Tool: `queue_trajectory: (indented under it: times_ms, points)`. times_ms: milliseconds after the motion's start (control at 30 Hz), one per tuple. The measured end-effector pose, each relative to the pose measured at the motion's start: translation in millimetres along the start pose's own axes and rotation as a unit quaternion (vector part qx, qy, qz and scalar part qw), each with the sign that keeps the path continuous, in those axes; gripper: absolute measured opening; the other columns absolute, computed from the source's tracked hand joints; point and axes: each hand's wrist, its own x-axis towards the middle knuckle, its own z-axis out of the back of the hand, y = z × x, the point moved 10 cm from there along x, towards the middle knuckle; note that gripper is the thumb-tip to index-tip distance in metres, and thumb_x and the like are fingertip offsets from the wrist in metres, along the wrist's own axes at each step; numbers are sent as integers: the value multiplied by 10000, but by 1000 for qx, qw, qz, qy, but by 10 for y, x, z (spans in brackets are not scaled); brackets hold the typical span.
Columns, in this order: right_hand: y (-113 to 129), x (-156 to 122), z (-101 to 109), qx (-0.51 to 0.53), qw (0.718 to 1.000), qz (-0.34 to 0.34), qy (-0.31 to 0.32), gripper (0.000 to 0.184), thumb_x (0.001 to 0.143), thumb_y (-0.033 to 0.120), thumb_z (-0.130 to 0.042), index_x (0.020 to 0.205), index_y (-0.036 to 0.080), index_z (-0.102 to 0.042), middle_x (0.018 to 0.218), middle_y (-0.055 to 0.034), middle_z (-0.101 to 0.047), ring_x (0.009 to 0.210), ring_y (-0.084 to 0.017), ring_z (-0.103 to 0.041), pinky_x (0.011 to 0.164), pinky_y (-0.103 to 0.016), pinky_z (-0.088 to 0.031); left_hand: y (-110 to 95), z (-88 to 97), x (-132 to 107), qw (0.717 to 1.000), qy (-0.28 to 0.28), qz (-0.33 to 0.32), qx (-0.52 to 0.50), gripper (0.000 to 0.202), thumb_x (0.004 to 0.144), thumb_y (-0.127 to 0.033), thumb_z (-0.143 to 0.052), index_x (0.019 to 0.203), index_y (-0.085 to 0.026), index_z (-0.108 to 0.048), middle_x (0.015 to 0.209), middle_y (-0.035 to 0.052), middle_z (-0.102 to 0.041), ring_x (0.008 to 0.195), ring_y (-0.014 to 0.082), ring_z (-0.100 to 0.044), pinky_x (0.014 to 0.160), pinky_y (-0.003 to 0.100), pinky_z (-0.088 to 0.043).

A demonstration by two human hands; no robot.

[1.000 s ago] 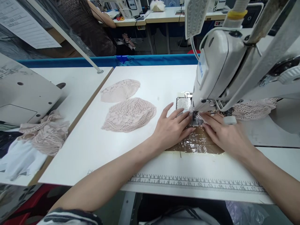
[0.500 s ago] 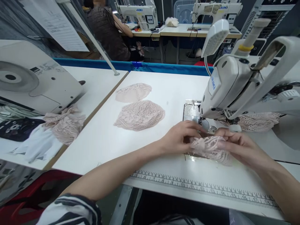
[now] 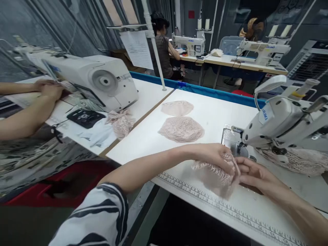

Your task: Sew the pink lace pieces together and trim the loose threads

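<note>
A pale pink lace piece (image 3: 217, 174) hangs between my hands, in front of the sewing machine's needle area. My left hand (image 3: 217, 153) is closed on its upper part, the fingers curled over the lace. My right hand (image 3: 253, 172) pinches the lace's right edge between thumb and fingers. Just behind my hands is the white sewing machine (image 3: 266, 119), with its metal needle plate (image 3: 229, 138) partly covered. To the left, a pink lace cup piece (image 3: 181, 129) lies flat on the table, and a smoother pink piece (image 3: 177, 108) lies beyond it.
More pink lace (image 3: 294, 159) lies under the machine's arm. A printed ruler (image 3: 230, 212) runs along the table's front edge. At left, a co-worker's hands (image 3: 51, 89) are at another machine (image 3: 102, 80), near a bunched lace pile (image 3: 120, 123) and white cloth (image 3: 101, 133).
My view has swung left and up, bringing the co-worker's arms into sight. The lace has come away from the needle plate toward me and now hangs more spread out, still held by both hands.
</note>
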Motion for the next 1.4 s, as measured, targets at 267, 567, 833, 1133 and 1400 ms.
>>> queue_trajectory:
  times_ms: [267,567,833,1133,1400]
  points:
    - [176,184,-425,-48,998,-31,-27,413,873,545,-513,1134,240,-609,1080,-96,-634,1002,-247,-593,886,-399,-482,317,62,-711,994,-74,65,-52,365,816,-554,-610,902,-199,-611,639,-49,-471,517,81,-395,482,227,-289]
    - [253,569,-686,-185,981,28,-45,167,840,289,-466,725,198,-547,697,0,-527,632,-141,-444,564,-277,-366,236,262,-1151,968,-244,40,37,340,934,-473,-465,778,-179,-533,584,-49,-436,497,79,-339,464,220,-239]
    - [243,523,-613,-133,991,-10,-23,318,835,527,-611,793,214,-644,623,22,-541,495,-88,-429,466,-230,-376,603,466,-1310,977,-198,70,-30,333,904,-466,-509,756,-172,-559,584,-53,-363,473,69,-300,441,216,-249]
    - [161,622,-617,62,991,-114,43,312,810,489,-680,897,200,-602,535,13,-639,474,-126,-616,451,-213,-484,889,974,-1564,973,-164,160,25,230,781,-403,-670,704,-187,-656,613,-11,-540,479,81,-407,429,220,-302]
    - [1365,1076,162,-123,918,265,-268,164,814,385,-687,855,227,-668,1022,-40,-711,1026,-215,-653,967,-413,-503,140,2201,-1590,857,-500,-108,53,101,753,-216,-704,752,-140,-637,837,67,-704,780,155,-658,766,328,-519]
